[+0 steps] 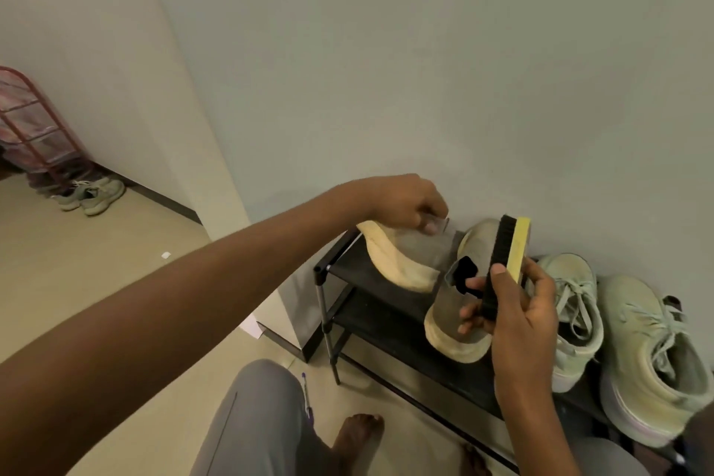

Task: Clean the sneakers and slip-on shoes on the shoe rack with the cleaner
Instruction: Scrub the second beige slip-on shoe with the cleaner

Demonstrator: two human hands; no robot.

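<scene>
The left hand (402, 201) grips a slip-on shoe (405, 255) at the shoe rack's (340, 270) left edge; the right hand (517, 313) grips the brush (504, 263).

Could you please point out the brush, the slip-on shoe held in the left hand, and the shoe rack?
brush (509, 263): head view, on its yellow back.
slip-on shoe (402, 263): head view, on its cream sole edge.
shoe rack (323, 305): head view, on its left corner post.

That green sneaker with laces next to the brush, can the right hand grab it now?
Probably not yet: the right hand already grips the brush. The laced green sneaker sits close beside it, uncovered, on the rack.
</scene>
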